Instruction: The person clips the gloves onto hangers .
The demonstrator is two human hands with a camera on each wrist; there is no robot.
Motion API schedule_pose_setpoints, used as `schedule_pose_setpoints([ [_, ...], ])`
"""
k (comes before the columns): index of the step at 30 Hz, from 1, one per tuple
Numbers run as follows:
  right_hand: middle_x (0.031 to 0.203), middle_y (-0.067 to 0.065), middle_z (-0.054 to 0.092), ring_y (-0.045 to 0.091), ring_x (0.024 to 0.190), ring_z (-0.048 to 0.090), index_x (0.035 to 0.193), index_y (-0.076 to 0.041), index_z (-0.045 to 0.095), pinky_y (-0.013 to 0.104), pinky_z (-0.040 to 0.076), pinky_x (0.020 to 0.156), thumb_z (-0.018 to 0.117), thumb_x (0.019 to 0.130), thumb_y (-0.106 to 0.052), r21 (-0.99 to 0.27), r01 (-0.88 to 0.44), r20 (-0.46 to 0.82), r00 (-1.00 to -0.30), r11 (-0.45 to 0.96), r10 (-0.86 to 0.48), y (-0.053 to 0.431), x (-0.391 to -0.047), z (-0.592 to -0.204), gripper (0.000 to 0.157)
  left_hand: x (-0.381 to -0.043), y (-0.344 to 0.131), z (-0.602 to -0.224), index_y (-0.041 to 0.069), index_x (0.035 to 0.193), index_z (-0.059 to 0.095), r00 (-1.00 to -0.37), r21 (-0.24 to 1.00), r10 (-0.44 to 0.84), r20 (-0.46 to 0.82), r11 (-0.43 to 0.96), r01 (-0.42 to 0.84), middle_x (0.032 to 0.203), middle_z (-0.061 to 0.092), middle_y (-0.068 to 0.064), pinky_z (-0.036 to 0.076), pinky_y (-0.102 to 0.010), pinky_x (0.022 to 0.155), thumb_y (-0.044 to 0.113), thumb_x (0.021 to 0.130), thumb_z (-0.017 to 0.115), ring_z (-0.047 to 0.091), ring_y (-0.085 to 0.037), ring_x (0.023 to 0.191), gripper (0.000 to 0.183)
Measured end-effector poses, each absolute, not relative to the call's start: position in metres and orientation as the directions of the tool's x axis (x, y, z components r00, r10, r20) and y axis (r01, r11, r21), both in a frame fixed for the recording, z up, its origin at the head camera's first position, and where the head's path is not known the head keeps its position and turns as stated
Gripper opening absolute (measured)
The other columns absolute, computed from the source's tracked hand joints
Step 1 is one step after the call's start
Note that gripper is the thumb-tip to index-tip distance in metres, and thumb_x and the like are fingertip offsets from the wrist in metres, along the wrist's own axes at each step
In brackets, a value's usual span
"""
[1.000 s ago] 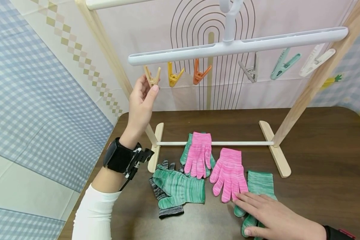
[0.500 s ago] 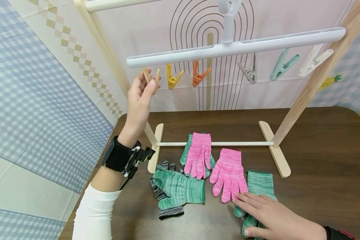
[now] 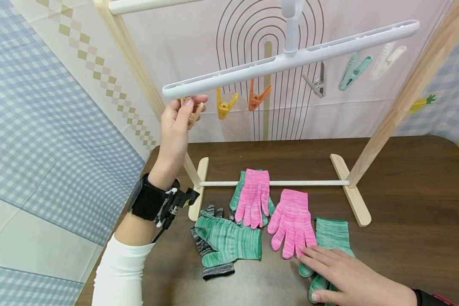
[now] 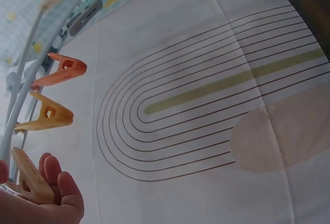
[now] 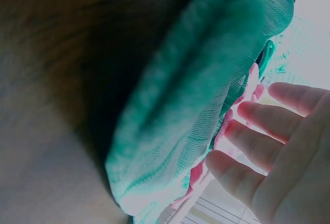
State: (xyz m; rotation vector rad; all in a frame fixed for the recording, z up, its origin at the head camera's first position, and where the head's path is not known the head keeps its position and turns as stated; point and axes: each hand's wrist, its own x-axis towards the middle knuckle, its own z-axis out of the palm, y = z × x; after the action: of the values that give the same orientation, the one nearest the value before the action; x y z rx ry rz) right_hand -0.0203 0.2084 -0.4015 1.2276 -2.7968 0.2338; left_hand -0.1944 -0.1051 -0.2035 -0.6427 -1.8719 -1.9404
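Note:
At the left end of the white hanger (image 3: 237, 73), my left hand (image 3: 174, 127) grips a beige clothespin (image 3: 195, 116) with thumb and fingers. In the left wrist view the clothespin (image 4: 32, 175) stands between the thumb and the curled fingers, partly hidden by the hand. My right hand (image 3: 348, 274) lies with its fingers extended over a green glove (image 3: 332, 231), fingertips at the edge of a pink glove (image 3: 291, 219). From the right wrist, the green glove (image 5: 191, 95) looms large and blurred beside straight, slightly spread fingers (image 5: 237, 175).
Yellow (image 3: 225, 106), orange (image 3: 257, 97), grey (image 3: 318, 85), teal (image 3: 354, 73) and white (image 3: 387, 63) clothespins hang below the hanger. A wooden rack (image 3: 401, 97) stands on the brown table (image 3: 417, 204). Further left lie a second pink glove (image 3: 253, 195) and another green glove (image 3: 233, 240) over a grey one (image 3: 218, 271).
The hanger has tilted, its left end lower and its right end higher, and the clothespins shifted with it. My left thumb has moved up and the beige clothespin has turned. My right hand stays put.

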Motion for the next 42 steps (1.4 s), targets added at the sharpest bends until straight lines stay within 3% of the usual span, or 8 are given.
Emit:
schedule_pose_setpoints([
  [2,0.128,-0.001,0.05,0.018,0.115,0.046,0.131,-0.02,0.041,0.016,0.023,0.096,0.047,0.082,-0.055,-0.109,-0.735,0.125,-0.679,0.67,-0.724,0.208,-0.02,-0.401,0.06,-0.193,-0.105,-0.204,-0.001,0.109,0.05,-0.829,0.831,0.055,0.557,-0.055,0.554,0.094,0.061,0.008,0.04,-0.027,0.08,0.015,0.094,0.036,0.054,-0.014,0.089,0.026],
  [5,0.129,-0.001,0.049,0.018,0.116,0.046,0.132,-0.021,0.04,0.029,0.04,0.086,0.045,0.083,-0.055,-0.119,-0.726,0.094,-0.687,0.677,-0.72,0.208,-0.02,-0.401,0.06,-0.189,-0.104,-0.204,0.0,0.109,0.05,-0.83,0.832,0.06,0.555,-0.064,0.551,0.095,0.061,0.007,0.04,-0.027,0.08,0.017,0.094,0.036,0.055,-0.017,0.091,0.026],
  [8,0.129,-0.001,0.049,0.018,0.117,0.046,0.133,-0.021,0.038,0.034,0.044,0.083,0.045,0.083,-0.055,-0.138,-0.72,0.07,-0.693,0.681,-0.718,0.208,-0.021,-0.4,0.061,-0.186,-0.103,-0.203,0.002,0.107,0.051,-0.826,0.827,0.061,0.561,-0.073,0.557,0.094,0.061,0.007,0.04,-0.028,0.081,0.017,0.094,0.036,0.055,-0.018,0.091,0.025],
  [28,0.131,0.0,0.047,0.019,0.118,0.045,0.134,-0.022,0.038,0.037,0.045,0.084,0.042,0.084,-0.056,-0.179,-0.7,0.009,-0.704,0.692,-0.71,0.208,-0.021,-0.399,0.061,-0.172,-0.101,-0.204,0.009,0.101,0.056,-0.792,0.784,0.086,0.604,-0.242,0.572,0.091,0.064,0.003,0.041,-0.027,0.076,0.011,0.092,0.034,0.056,-0.015,0.084,0.024],
  [42,0.131,0.0,0.048,0.018,0.118,0.045,0.132,-0.022,0.04,0.036,0.044,0.084,0.043,0.083,-0.056,-0.144,-0.716,0.05,-0.695,0.684,-0.717,0.208,-0.021,-0.401,0.06,-0.172,-0.102,-0.206,0.014,0.097,0.055,-0.778,0.772,0.129,0.615,-0.302,0.56,0.093,0.064,0.002,0.041,-0.026,0.076,0.016,0.095,0.028,0.057,-0.014,0.083,0.028],
])
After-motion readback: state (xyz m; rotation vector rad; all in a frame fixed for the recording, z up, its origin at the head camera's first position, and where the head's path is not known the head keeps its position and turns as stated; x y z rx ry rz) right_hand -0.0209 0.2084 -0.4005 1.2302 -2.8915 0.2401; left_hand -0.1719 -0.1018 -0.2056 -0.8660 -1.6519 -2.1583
